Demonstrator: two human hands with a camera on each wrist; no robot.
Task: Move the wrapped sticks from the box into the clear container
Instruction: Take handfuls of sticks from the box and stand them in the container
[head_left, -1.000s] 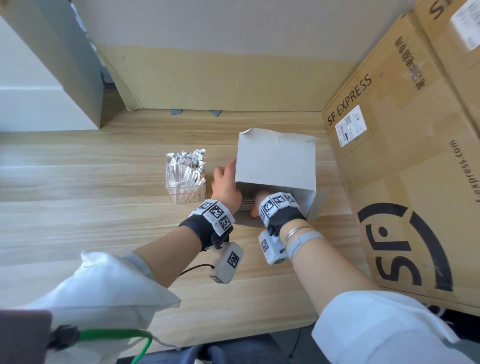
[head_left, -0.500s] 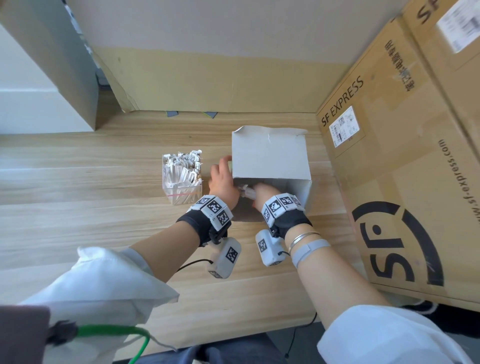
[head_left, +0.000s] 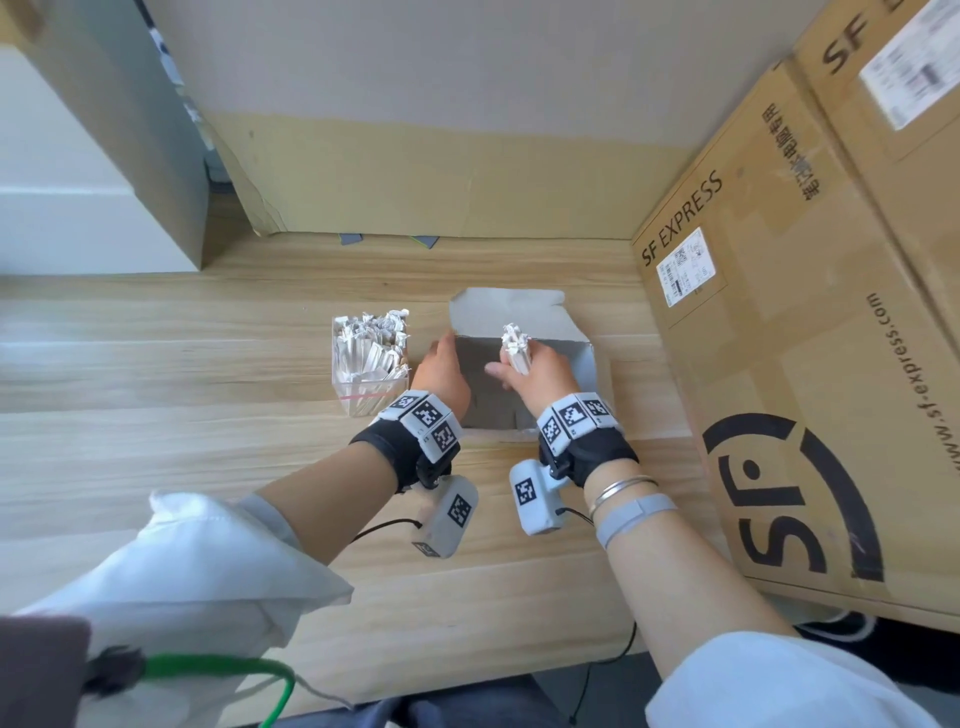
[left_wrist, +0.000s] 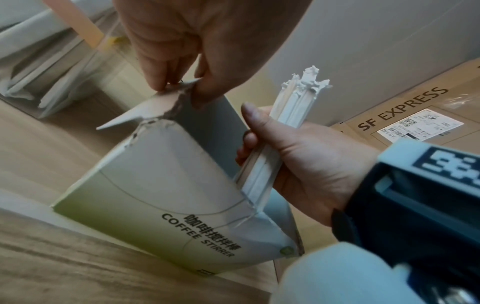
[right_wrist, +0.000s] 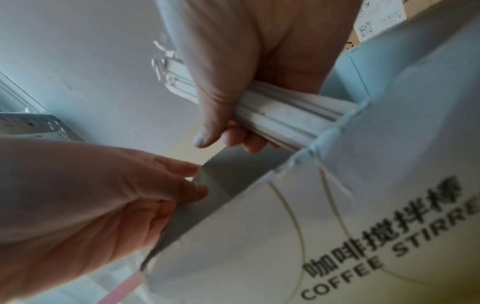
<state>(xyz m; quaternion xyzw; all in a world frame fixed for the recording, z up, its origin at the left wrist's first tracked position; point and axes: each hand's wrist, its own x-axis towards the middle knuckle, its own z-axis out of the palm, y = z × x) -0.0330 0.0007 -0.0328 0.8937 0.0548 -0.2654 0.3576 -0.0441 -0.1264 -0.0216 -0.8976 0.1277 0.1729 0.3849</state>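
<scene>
A white "COFFEE STIRRER" box (head_left: 488, 395) (left_wrist: 166, 185) (right_wrist: 363, 205) stands open on the wooden table. My right hand (head_left: 540, 374) (left_wrist: 298, 160) (right_wrist: 233, 102) grips a bundle of paper-wrapped sticks (head_left: 515, 347) (left_wrist: 293, 107) (right_wrist: 285, 117), lifted partly out of the box's top. My left hand (head_left: 441, 376) (left_wrist: 192, 53) (right_wrist: 109, 195) pinches the box's torn left edge between thumb and fingers. The clear container (head_left: 370, 371) (left_wrist: 57, 67), packed with wrapped sticks, stands just left of the box.
Large brown SF Express cartons (head_left: 800, 332) crowd the right side of the table. A cardboard sheet (head_left: 441, 182) leans against the back wall. A grey-and-white upright panel (head_left: 104, 171) stands at the far left. Bare wood (head_left: 156, 374) lies left of the container.
My right hand has come up out of the box holding a bundle of wrapped sticks; earlier it was down inside. The left hand stays on the box's left edge.
</scene>
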